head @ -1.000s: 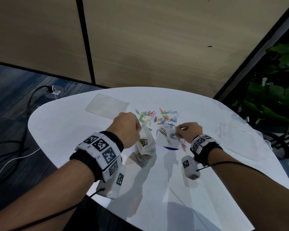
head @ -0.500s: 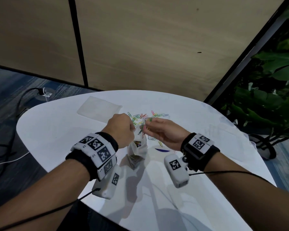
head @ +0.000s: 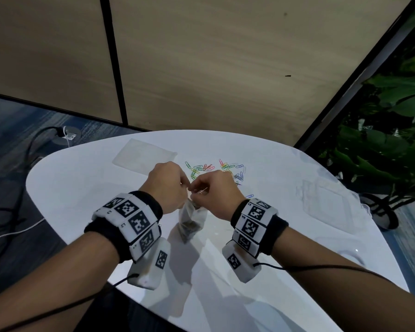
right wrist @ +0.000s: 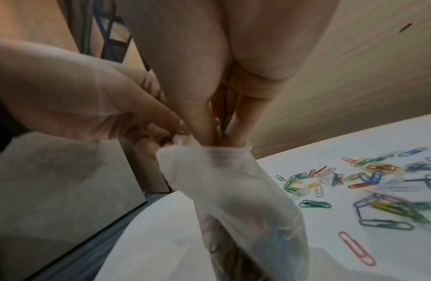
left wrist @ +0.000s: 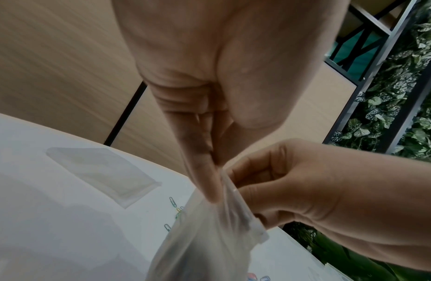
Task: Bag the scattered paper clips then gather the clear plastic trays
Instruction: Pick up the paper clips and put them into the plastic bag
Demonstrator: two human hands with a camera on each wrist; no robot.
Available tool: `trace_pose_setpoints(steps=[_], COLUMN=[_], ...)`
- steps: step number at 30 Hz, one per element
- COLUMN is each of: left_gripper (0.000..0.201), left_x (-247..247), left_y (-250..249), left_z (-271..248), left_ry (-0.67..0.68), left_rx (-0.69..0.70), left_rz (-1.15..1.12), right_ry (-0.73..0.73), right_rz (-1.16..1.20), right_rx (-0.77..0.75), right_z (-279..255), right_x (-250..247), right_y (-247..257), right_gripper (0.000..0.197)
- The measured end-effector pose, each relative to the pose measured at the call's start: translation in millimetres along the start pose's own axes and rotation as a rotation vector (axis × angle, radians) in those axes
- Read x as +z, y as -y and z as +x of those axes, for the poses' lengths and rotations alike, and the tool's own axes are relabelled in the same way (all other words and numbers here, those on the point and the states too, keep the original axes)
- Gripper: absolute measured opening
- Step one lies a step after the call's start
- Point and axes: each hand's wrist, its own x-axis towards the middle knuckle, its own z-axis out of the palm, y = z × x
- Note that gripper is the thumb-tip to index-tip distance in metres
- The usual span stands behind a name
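Here our left hand (head: 168, 185) pinches the bag (right wrist: 236, 192) rim, hung above the bench (head: 82, 188); right fingers (right wrist: 200, 121), pinching clips (right wrist: 220, 125), sit straight above its mouth, the drop directly downward.
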Motion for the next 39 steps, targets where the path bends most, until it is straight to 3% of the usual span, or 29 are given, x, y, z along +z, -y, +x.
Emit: trace_pose_setpoints(steps=[5, 8, 10, 11, 13, 16, 19, 22, 26, 31, 32, 35, 39], left_gripper=[0.021, 0.022, 0.020, 0.019, 0.019, 0.019, 0.018, 0.020, 0.025, 0.024, 0.023, 0.025, 0.028], left_x=[-10, -26, -39, -46, -60, -74, -78, -73, -66, -59, -57, -55, -55], left_y=[10, 24, 40, 48, 62, 75, 77, 72, 63, 52, 49, 44, 38], left_z=[0, 0, 1, 1, 1, -1, 1, 7, 11, 9, 8, 5, 4], left_ry=[-0.017, -0.051, -0.065, -0.072, -0.103, -0.161, -0.170, -0.144, -0.106, -0.087, -0.081, -0.071, -0.065], left_rx=[-0.013, -0.041, -0.093, -0.117, -0.149, -0.167, -0.166, -0.132, -0.108, -0.091, -0.088, -0.093, -0.096], left_rz=[-0.037, -0.016, -0.029, -0.029, -0.029, -0.050, -0.047, -0.029, -0.011, 0.031, 0.040, 0.061, 0.061], right_ry=[0.171, 0.235, 0.161, 0.102, 0.022, 0.090, 0.260, 0.322, 0.356, 0.359, 0.331, 0.181, 0.104], right_rz=[-0.046, 0.289, 0.539, 0.549, 0.276, -0.217, -0.339, -0.464, -0.815, -0.889, -0.846, -0.777, -0.689], right_rx=[-0.041, -0.041, 0.036, 0.079, 0.137, 0.113, 0.127, 0.112, -0.063, -0.083, -0.087, -0.100, 0.012], right_z=[-2, 4, 20, 31, 59, 100, 127, 135, 105, 78, 77, 75, 79], right_x=[-2, -11, -20, -23, -21, 4, 39, 65, 81, 78, 79, 72, 45], right_y=[8, 17, 10, 1, -23, -55, -66, -73, -88, -115, -120, -119, -115], right_gripper=[0.028, 0.026, 0.029, 0.030, 0.031, 0.034, 0.051, 0.054, 0.058, 0.061, 0.057, 0.019, 0.022])
